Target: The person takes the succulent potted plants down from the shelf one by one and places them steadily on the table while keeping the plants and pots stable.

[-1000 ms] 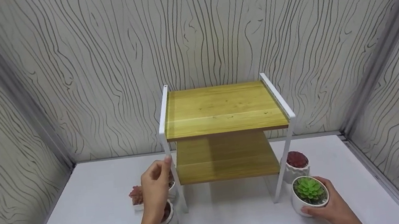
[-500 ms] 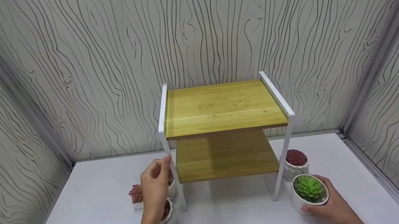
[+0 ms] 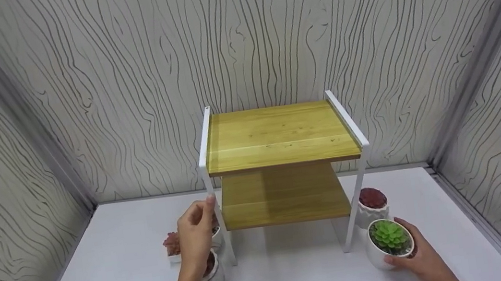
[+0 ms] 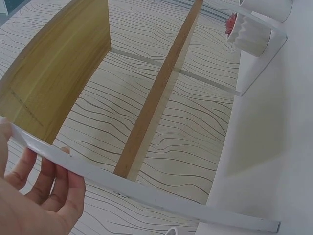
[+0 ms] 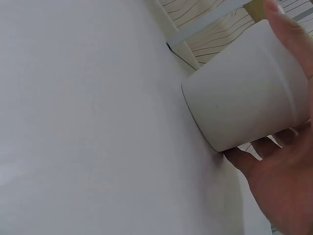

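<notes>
A two-tier wooden shelf rack (image 3: 278,132) with white metal legs stands on the white table. My left hand (image 3: 195,237) grips its front left leg (image 4: 151,197) below the top board, the thumb on one side and fingers bent behind. In the head view my right hand (image 3: 425,258) holds a white pot (image 3: 381,255) with a green succulent (image 3: 389,234), to the right of the rack's front right leg. From the right wrist view, thumb and fingers wrap the pot's side, and its base sits at the table surface. The succulent is hidden there.
Behind the green plant is a white pot (image 3: 373,216) with a dark red succulent. Left of the rack stand a pink succulent (image 3: 172,243) in a white pot and two more pots, partly covered by my left arm. Wood-patterned walls (image 3: 237,40) enclose the back and sides.
Both hands keep their holds and barely move. The rack stays in place, and the green succulent's pot sits almost where it was.
</notes>
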{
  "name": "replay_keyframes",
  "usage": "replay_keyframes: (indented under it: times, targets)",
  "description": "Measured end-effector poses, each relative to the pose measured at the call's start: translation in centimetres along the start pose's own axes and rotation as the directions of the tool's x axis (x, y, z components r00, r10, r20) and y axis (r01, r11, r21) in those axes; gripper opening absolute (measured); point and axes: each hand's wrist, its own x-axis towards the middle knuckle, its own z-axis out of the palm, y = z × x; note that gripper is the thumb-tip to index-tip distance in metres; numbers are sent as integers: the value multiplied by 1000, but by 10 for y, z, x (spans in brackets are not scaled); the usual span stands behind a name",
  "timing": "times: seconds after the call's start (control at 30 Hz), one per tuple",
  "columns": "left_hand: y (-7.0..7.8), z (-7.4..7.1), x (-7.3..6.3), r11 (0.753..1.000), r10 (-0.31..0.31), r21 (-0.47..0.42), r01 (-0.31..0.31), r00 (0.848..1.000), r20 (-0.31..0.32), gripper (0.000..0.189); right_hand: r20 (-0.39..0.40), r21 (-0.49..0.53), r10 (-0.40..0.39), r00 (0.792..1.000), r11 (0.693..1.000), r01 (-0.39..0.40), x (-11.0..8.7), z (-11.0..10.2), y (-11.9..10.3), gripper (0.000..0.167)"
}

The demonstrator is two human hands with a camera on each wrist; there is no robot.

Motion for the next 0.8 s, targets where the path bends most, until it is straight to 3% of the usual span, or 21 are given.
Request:
replay_keyframes:
  times: [0.23,0.4,0.63,0.8]
  targets:
    - [-1,-1,0,1000,-4,8,4,1000,-9,38,14,96,-2,1000,995,0,-1,-8,-11,95]
    - [0,0,0,1000,1,22,0,1000,-14,38,-42,109,-57,998,992,61,-7,-15,-14,87]
    - [3,-1,-2,996,8,88,-4,999,-42,40,-135,-30,-108,985,994,105,-12,-28,-21,84]
    - [5,-5,-2,980,42,197,-28,997,-72,33,-228,-144,-220,949,971,190,-13,-38,-30,82]
